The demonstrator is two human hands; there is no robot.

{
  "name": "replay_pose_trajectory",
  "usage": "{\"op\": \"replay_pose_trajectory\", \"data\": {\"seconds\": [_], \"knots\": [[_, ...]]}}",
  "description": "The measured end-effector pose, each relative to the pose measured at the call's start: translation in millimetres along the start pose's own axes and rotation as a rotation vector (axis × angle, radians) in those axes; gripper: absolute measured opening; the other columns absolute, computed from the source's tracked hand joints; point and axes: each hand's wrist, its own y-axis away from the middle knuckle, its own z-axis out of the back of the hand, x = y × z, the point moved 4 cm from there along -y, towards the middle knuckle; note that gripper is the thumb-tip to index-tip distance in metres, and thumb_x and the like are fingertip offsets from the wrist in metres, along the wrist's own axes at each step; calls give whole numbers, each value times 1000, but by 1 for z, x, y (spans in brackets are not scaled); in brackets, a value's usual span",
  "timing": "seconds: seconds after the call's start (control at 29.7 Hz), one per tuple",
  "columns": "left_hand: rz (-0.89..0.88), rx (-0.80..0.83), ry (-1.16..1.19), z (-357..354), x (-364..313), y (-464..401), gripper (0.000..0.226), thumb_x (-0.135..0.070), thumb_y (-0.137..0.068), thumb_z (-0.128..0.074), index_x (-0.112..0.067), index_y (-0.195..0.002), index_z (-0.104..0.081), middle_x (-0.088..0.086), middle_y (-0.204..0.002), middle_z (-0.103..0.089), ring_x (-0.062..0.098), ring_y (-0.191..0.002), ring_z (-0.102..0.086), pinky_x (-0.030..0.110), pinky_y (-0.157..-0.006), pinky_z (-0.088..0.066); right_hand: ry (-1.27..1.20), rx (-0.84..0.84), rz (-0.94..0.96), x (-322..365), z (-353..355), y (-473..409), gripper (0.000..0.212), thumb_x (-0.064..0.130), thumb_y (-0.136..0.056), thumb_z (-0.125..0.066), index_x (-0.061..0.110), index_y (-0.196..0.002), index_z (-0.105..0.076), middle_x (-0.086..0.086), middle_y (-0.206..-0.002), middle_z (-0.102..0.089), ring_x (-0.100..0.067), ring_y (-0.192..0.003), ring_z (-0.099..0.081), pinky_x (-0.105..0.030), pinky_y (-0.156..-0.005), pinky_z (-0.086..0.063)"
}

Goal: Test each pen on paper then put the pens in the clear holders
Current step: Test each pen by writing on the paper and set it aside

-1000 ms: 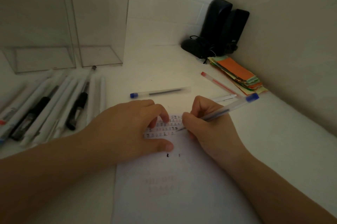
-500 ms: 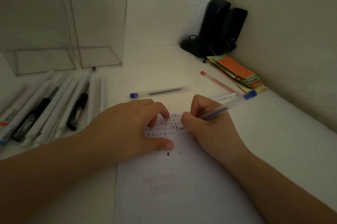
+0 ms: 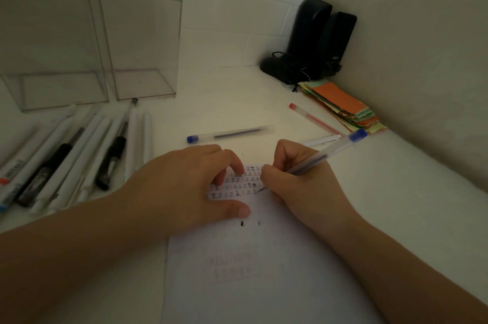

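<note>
Right hand [image 3: 298,186]: fingers [image 3: 280,154] curled, pinching a clear pen with a blue cap [image 3: 327,156]. Tip down on the paper [image 3: 264,271], at the right end of the rows of small test marks [image 3: 235,185]. Barrel slants up and to the right; blue cap on its far end.

Left hand [image 3: 184,186]: lies palm down on the paper's upper left part. Fingers bent, tips resting among the marks; thumb [image 3: 235,210] stretched flat just below them. Nothing held.

Paper: white sheet on the white worktop [image 3: 396,205], running toward the viewer between both forearms. Two small dark ticks below the thumb; faint reddish marks lower down.

Beyond the hands: second clear pen with blue cap [image 3: 229,134] lying flat, apart from the hands. Red pen [image 3: 314,119] further right, lying aslant. White pen [image 3: 320,140] partly hidden behind the right hand.

Left: row of white and black pens [image 3: 79,154] lying side by side on the worktop.

Behind that row: two clear holders [image 3: 100,33], upright, side by side, no pens inside.

Back right corner: stack of coloured paper slips [image 3: 343,107], orange on top, against the wall; two dark upright objects [image 3: 319,38] with a cable behind it.
</note>
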Motion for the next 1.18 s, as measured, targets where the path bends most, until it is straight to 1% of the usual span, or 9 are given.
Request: {"op": "replay_pose_trajectory", "data": {"seconds": [0.24,0.37,0.47,0.57,0.67,0.81,0.88,1.01,1.18], "knots": [[-10,13,16,1,-3,1,47,-79,-61,-41,-53,-99,-33,-21,-81,-43,-3,-76,-46,13,-64,-37,40,-11,20,0,2,1,31,2,-76,-60,11,-55,-40,-7,-49,-38,-12,-46,-35,-13,-39,-28],[-65,-77,111,3,-2,4,25,-46,-81,-39,-54,-102,-29,-28,-86,-43,-13,-87,-41,12,-62,-33,-291,-65,-109,-8,10,0,28,3,-81,-61,14,-59,-45,5,-43,-46,-5,-40,-41,-11,-42,-34],[-66,-118,175,3,1,3,36,-22,-81,-30,-43,-108,-40,-35,-90,-44,-18,-95,-37,4,-77,-33,-468,-17,-119,-6,10,3,22,17,-72,-70,15,-60,-51,3,-47,-55,-8,-41,-40,-13,-40,-33],[-94,-159,238,5,1,1,34,-24,-83,-30,-36,-110,-45,-37,-95,-52,-16,-99,-42,-1,-81,-30,-531,30,-92,-2,9,3,25,19,-67,-76,19,-55,-55,3,-44,-53,-7,-39,-37,-13,-38,-31],[-60,-171,331,10,-3,1,16,-26,-90,-38,-42,-95,-39,-34,-95,-58,-22,-94,-47,-1,-76,-35,-582,64,-67,-2,9,2,21,22,-69,-74,22,-56,-58,2,-47,-55,-7,-40,-39,-14,-38,-32],[-57,-188,316,13,-5,2,16,-21,-86,-57,-36,-84,-53,-43,-69,-56,-29,-73,-46,-3,-66,-33,-670,133,-5,0,6,3,16,30,-74,-60,19,-63,-63,-5,-58,-65,-11,-45,-48,-17,-42,-40],[-53,-180,310,13,-4,2,13,-22,-83,-62,-35,-81,-59,-46,-73,-53,-27,-73,-48,-3,-66,-33,-695,164,29,1,6,3,22,29,-78,-57,13,-67,-66,-9,-62,-67,-15,-49,-52,-20,-45,-43],[-47,-195,282,14,-3,3,21,-29,-82,-62,-45,-73,-51,-26,-68,-60,-18,-79,-51,0,-67,-35,-744,171,41,-2,6,2,30,29,-80,-48,10,-68,-67,-13,-61,-66,-19,-50,-53,-22,-46,-44],[-61,-221,218,11,0,2,9,-38,-82,-60,-43,-78,-54,-18,-73,-59,-4,-83,-52,7,-61,-37,-666,198,27,-2,4,3,30,31,-79,-48,11,-68,-68,-10,-61,-67,-18,-50,-53,-22,-46,-44]]}}
